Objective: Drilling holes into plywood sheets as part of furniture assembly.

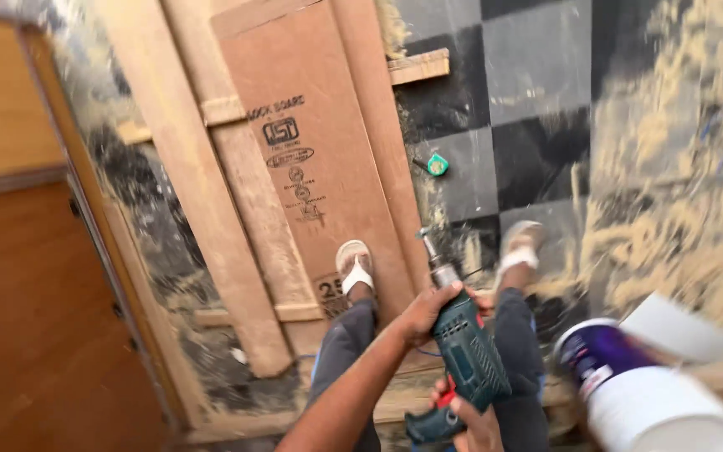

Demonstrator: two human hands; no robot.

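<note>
Low in the middle of the frame, the person wears dark grey trousers (346,343) and pale open sandals with white straps (355,266), dusty at the toes. Both forearms are bare, without sleeves.

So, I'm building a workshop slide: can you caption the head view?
Both hands grip a green power drill, left hand near the chuck, right hand at the handle, above sawdust-strewn boards.

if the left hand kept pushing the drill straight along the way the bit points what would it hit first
Probably the brown board lying on the floor, near its right edge. The left hand aims the green drill up-left in the picture; depth is unclear.
</note>
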